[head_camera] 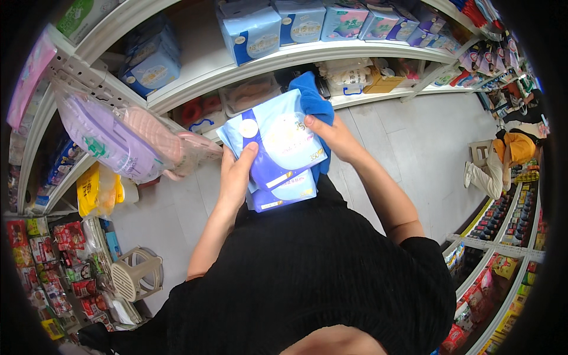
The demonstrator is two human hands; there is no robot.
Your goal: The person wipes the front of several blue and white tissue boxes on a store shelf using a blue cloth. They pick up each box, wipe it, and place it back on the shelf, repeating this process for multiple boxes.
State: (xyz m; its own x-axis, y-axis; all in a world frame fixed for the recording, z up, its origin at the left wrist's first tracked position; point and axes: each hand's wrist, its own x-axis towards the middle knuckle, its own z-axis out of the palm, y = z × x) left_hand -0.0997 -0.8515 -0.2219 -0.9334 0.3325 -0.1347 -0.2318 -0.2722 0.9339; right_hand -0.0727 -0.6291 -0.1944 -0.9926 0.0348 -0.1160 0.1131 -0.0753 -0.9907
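Note:
A blue and white plastic-wrapped pack of tissues [284,137] is held in front of my body, tilted, with its printed face up. My left hand [237,171] grips its left edge, the thumb lying on top. At the opposite side my right hand [330,135] presses its thumb on the pack's corner and also holds a blue cloth [313,95], which hangs along the right edge. A second, similar pack [284,195] shows beneath the first, near my waist; what supports it is hidden.
Ahead, a white shelf [195,91] carries more blue packs [259,33]. Bagged slippers [115,128] hang at the left, jutting into the aisle. A plastic stool [135,273] stands on the floor behind left. To the right, a person in orange [517,148] is by shelves of bottles [492,217].

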